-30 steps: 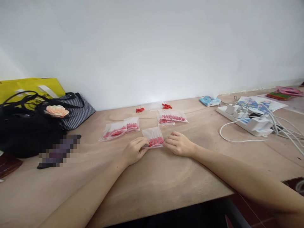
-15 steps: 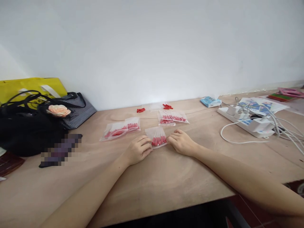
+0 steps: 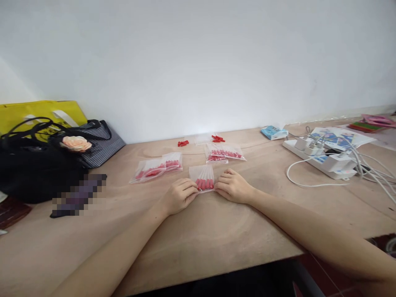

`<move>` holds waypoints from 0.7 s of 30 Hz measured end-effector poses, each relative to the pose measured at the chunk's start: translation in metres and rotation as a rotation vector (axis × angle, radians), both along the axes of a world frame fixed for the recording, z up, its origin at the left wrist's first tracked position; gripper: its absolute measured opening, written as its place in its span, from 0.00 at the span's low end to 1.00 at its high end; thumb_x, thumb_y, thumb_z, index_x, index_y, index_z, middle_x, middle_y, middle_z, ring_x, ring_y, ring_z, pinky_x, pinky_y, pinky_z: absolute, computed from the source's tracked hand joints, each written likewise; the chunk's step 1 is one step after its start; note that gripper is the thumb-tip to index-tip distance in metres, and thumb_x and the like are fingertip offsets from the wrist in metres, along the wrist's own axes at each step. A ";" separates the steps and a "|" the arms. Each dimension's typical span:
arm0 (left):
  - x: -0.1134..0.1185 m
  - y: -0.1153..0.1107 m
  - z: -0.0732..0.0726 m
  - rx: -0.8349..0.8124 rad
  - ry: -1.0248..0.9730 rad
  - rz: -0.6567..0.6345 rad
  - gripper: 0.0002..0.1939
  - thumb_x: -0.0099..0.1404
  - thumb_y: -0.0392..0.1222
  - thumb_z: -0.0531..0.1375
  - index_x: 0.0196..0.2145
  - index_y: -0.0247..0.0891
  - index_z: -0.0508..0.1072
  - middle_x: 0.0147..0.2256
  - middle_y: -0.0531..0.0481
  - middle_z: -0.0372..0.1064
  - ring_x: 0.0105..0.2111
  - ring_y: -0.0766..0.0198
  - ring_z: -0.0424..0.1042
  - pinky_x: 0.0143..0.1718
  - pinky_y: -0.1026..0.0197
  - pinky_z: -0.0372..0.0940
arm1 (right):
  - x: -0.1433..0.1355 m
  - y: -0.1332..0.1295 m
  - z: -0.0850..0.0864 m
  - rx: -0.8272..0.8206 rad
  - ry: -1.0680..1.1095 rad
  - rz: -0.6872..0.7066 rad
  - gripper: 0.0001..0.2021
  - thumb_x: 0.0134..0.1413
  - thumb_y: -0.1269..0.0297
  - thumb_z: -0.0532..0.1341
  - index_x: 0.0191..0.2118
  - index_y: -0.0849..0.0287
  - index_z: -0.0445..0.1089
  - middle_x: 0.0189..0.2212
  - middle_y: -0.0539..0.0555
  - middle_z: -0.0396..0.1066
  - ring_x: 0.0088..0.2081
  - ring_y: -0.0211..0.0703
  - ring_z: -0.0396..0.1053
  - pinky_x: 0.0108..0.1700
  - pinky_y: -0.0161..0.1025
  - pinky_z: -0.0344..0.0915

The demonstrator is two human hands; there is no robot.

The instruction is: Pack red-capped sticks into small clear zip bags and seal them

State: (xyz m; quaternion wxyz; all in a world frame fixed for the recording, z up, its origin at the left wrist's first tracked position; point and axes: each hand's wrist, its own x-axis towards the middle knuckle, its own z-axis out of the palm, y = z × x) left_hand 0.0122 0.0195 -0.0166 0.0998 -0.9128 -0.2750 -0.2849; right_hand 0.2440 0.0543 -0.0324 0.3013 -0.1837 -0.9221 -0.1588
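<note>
A small clear plastic bag point(image 3: 201, 172) lies flat on the wooden table, with several red pieces point(image 3: 204, 184) lined up along its near edge. My left hand point(image 3: 181, 195) is closed at the bag's lower left corner, fingertips pinching it. At the lower right corner my right hand point(image 3: 234, 187) is closed on the bag too, knuckles up. Beyond my left hand are overlapping filled bags point(image 3: 156, 168) holding similar red pieces. More filled bags point(image 3: 225, 153) overlap behind my right hand.
Loose red pieces point(image 3: 183, 143) and another small pile point(image 3: 218, 139) lie near the wall, beside flat clear bags point(image 3: 202, 139). On the right are a power strip point(image 3: 321, 161) with white cables and a blue packet point(image 3: 274, 133). Striped point(image 3: 103, 144) and black bags point(image 3: 34, 173) stand left.
My right hand has moved slightly left, in over the bag's right corner. The red pieces sit closer together at the near edge. My left hand has hardly moved.
</note>
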 end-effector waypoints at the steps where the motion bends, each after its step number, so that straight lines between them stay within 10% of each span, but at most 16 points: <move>1: 0.001 0.000 -0.001 -0.004 -0.009 0.005 0.08 0.63 0.36 0.52 0.29 0.38 0.71 0.31 0.49 0.71 0.34 0.64 0.68 0.37 0.60 0.65 | -0.001 0.000 0.000 0.005 0.004 0.005 0.13 0.58 0.69 0.48 0.26 0.60 0.65 0.22 0.51 0.66 0.27 0.37 0.59 0.34 0.38 0.48; 21: 0.032 0.002 -0.004 0.312 0.067 0.043 0.07 0.61 0.32 0.53 0.29 0.33 0.69 0.29 0.47 0.70 0.30 0.63 0.69 0.32 0.60 0.65 | -0.013 -0.003 0.001 0.107 0.090 0.007 0.11 0.55 0.70 0.49 0.25 0.61 0.63 0.20 0.50 0.63 0.25 0.37 0.56 0.34 0.37 0.48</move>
